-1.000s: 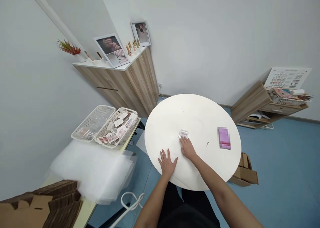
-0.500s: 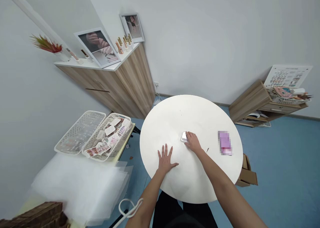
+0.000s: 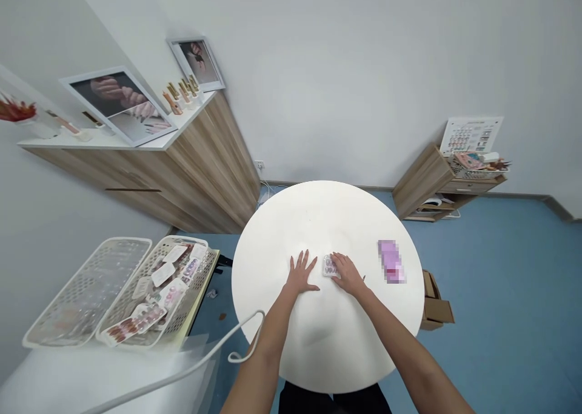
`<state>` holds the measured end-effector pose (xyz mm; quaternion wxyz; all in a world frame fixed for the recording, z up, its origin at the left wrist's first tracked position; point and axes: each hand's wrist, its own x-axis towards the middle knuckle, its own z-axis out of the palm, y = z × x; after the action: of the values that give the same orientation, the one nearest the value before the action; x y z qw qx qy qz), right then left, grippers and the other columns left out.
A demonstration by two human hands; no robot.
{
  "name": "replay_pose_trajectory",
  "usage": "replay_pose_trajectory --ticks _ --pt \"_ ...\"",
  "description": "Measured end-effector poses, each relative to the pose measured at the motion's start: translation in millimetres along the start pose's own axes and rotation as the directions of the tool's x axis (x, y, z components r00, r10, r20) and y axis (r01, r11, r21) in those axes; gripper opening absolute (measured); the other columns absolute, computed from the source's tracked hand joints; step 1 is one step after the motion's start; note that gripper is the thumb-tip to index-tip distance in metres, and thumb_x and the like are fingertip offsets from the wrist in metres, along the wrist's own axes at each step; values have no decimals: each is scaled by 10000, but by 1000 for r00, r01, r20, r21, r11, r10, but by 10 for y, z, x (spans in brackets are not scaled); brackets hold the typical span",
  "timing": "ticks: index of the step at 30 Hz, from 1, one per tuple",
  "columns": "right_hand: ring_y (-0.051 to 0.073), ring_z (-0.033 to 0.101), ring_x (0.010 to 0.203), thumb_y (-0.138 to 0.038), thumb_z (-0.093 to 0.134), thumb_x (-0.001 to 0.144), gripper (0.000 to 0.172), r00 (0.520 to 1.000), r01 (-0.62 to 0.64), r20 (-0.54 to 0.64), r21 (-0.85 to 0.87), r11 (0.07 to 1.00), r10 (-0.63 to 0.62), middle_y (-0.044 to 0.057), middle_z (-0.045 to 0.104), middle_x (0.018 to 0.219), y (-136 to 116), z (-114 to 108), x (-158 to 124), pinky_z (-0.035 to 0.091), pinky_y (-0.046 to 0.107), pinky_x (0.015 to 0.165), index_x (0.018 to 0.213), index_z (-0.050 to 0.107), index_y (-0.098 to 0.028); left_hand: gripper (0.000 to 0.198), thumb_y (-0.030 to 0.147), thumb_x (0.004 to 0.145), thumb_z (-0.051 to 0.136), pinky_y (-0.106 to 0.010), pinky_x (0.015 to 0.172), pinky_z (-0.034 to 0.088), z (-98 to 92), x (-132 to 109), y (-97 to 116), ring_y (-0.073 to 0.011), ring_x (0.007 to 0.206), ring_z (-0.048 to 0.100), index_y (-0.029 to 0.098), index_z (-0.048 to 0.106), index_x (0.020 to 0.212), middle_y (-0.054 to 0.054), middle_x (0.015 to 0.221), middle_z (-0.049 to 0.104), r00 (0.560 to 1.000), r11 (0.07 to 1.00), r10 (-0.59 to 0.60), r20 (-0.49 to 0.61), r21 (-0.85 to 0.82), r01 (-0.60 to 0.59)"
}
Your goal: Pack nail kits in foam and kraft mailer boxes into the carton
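Single head-worn camera, above person, facing forward and down. Close over round white worktop point(image 3: 273, 238), left forearm point(image 3: 259, 365) and right forearm point(image 3: 409, 359) entering from bottom edge. Wide view reaches pale grey wall point(image 3: 364, 80), blue floor point(image 3: 500, 280).

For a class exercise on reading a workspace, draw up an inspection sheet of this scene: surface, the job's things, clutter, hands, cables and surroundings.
Surface: round white table, both hands on it.
Job's things: small clear blister pack, touched by the right hand.
Clutter: blurred pink package on the table; white perforated baskets holding nail packs off to the side.
Hands: left hand flat on the table, beside the pack.
Cables: white cable looping beside the left forearm.
Surroundings: wooden cabinet, framed nail photos, wooden shelf unit, cardboard box, blue floor.
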<state>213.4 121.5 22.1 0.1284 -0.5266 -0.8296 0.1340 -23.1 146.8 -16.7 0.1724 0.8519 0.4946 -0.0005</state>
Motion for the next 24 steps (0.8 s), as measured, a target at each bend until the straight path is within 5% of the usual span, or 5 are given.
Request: replay_pose_trajectory --ticks 6,15,19,24 --pt "291 362 1376 -260 569 833 730 998 15 53 13 1000 -15 154 420 1484 -149 10 -82 288 494 1135 1495 273 -175 999 636 710 684 -628 1146 71 -215 42 20 -356 1482 85 245 241 1516 -163 1614 100 996 996 86 -13 -5 -86" --pt "295 353 1391 -223 602 817 741 974 50 218 62 997 -63 152 414 1497 -501 196 -208 251 534 1141 1493 298 -204 746 355 909 468 -551 1161 208 -13 -1099 382 -281 1478 170 198 94 1535 -163 1607 153 974 985 -72 -215 -171 35" --pt "285 311 1418 -191 643 792 773 952 16 302 71 997 -36 146 388 1517 -573 268 -203 200 535 1160 1488 308 -202 637 333 904 474 -531 1166 247 191 -1508 594 -276 1437 294 190 254 1486 -153 1538 340 978 984 -31 -208 -179 -7" --pt "322 265 1434 -265 705 766 827 952 15 304 51 999 -30 140 353 1538 -633 256 -289 190 565 1150 1484 299 -218 465 290 856 517 -536 1123 336 313 -1668 762 -295 1322 447 212 464 1312 -132 1405 489 989 989 -22 -148 -147 0"
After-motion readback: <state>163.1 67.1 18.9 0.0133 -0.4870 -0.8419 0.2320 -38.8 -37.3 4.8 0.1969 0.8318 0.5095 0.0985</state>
